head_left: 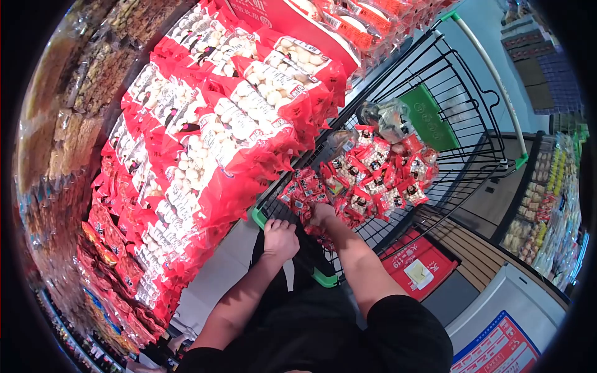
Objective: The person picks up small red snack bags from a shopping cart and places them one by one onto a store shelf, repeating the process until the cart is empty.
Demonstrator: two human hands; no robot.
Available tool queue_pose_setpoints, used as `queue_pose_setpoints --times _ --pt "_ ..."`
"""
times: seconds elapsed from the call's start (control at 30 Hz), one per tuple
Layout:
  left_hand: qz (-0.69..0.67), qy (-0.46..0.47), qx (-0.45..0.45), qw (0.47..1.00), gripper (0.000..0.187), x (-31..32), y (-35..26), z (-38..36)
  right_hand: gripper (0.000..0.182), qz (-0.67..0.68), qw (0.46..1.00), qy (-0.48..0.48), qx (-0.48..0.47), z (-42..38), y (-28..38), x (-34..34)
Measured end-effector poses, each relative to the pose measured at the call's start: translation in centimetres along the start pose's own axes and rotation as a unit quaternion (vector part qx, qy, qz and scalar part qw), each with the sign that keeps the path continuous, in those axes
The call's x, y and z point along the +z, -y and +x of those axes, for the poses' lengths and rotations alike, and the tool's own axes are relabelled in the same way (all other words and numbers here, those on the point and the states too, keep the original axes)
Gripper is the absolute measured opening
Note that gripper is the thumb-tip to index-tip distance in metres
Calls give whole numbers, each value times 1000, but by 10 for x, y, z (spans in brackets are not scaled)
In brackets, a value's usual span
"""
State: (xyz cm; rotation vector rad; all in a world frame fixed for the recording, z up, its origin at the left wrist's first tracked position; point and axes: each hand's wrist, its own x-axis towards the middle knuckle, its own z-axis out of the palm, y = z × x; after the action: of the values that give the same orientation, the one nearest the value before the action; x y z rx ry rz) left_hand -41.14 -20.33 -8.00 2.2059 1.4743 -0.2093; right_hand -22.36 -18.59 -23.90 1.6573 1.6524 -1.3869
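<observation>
A wire shopping cart point(476, 102) with green corners stands in front of me. Inside it lies a heap of small red-and-white snack packets point(373, 158), with plain red packets point(305, 184) at the near end. My left hand point(282, 240) is closed over the cart's near rim, beside a green corner. My right hand point(321, 214) reaches over that rim into the basket. Its fingers are curled down among the red packets and closed on one, though the fingertips are partly hidden.
A tall display of red-and-white bagged goods point(230, 118) rises close on the left. Clear plastic bags point(387, 120) lie at the cart's far end by a green panel point(429, 116). At the right are a red box point(416, 261), a white cabinet point(510, 304) and a stocked shelf point(541, 205).
</observation>
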Motion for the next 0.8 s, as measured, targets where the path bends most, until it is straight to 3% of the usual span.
queue_pose_setpoints --times 0.23,0.3,0.33,0.4,0.43,0.47,0.5,0.53,0.57,0.6,0.63,0.7,0.73,0.8 --pt "19 16 12 1000 24 -2 0 -1 76 80 987 -135 39 -38 -13 5" --pt "20 18 16 1000 26 -4 2 -3 68 210 952 -207 78 -58 -16 -2" --pt "6 -3 29 1000 29 -5 4 -4 68 205 952 -211 78 -67 -18 -8" --pt "-15 -28 40 999 32 -7 6 -10 53 489 826 -272 -60 -90 -21 -22" --pt "-124 -20 33 992 35 -11 7 -10 43 561 771 -285 -100 -98 -19 -28" --pt "-231 -12 27 972 39 -14 8 -10 45 604 744 -278 -61 -144 7 -63" --pt "-377 42 -23 925 42 -15 7 -10 49 628 724 -269 -95 -158 10 -71" --pt "-626 73 -51 774 47 -16 3 -6 53 651 702 -258 -129 -179 21 -84" --pt "-720 122 -104 676 50 -18 6 -13 57 668 687 -248 -143 -203 33 -95" --pt "-795 168 -153 562 53 -64 -1 -25 58 684 662 -240 -189 -238 62 -113" --pt "-798 160 -150 562 53 -89 -6 -38 57 686 657 -236 -207 -267 87 -126" --pt "-872 185 -28 452 63 -126 -14 -62 53 685 645 -229 -250 -308 130 -132" --pt "-873 178 -25 453 63 -140 -16 -74 50 681 640 -225 -275 -322 149 -129" --pt "-879 172 71 438 72 -165 -18 -100 50 674 651 -215 -273 -345 187 -121"
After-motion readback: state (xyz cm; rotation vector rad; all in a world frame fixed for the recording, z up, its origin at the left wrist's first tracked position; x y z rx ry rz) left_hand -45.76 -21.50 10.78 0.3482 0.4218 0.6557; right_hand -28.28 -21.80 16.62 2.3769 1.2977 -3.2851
